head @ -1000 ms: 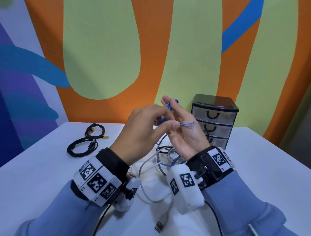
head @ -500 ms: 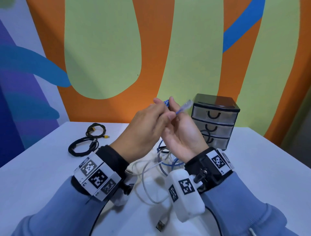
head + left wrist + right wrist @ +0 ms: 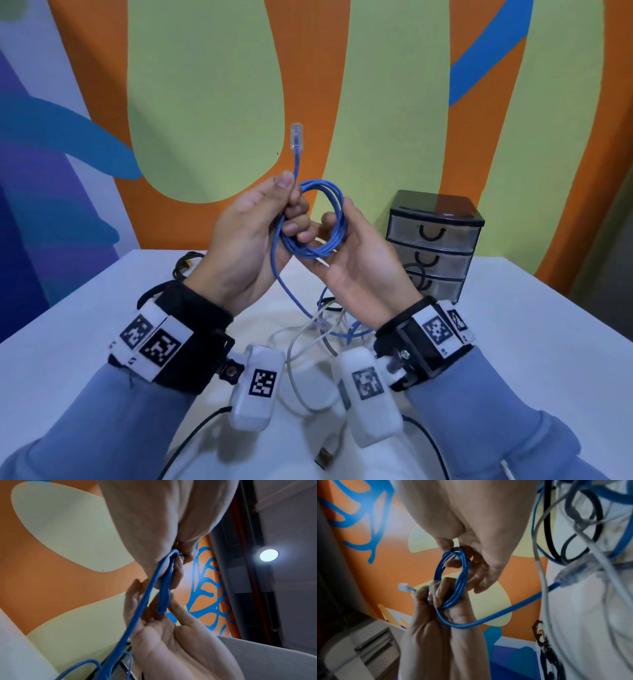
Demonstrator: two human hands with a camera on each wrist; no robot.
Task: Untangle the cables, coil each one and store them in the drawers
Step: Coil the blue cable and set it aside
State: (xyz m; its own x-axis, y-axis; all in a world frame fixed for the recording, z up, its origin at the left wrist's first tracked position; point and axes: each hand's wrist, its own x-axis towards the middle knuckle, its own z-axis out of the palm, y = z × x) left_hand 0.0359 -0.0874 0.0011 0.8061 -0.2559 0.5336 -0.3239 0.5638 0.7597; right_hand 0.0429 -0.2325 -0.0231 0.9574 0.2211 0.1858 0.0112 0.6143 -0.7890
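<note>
A blue network cable (image 3: 337, 205) is wound into a small coil held up above the table. My left hand (image 3: 293, 202) grips the coil's left side, and the clear plug (image 3: 296, 137) sticks straight up past its thumb. My right hand (image 3: 337, 222) pinches the coil's right side between thumb and fingers. The wrist views show the same coil (image 3: 452, 577) (image 3: 164, 588) between both hands. The cable's free length (image 3: 291, 294) hangs down to a tangle of white, grey and blue cables (image 3: 318, 339) on the table. A small black three-drawer unit (image 3: 435, 240) stands at the back right, all drawers closed.
Black coiled cables (image 3: 185, 267) lie on the white table (image 3: 531, 342) behind my left wrist, mostly hidden. A USB plug (image 3: 323, 457) lies near the front edge between my forearms. A painted wall stands just behind the table.
Both hands have drawn slightly apart, so the blue coil now shows between them. The plug end, which pointed right between the hands, now stands upright above my left thumb.
</note>
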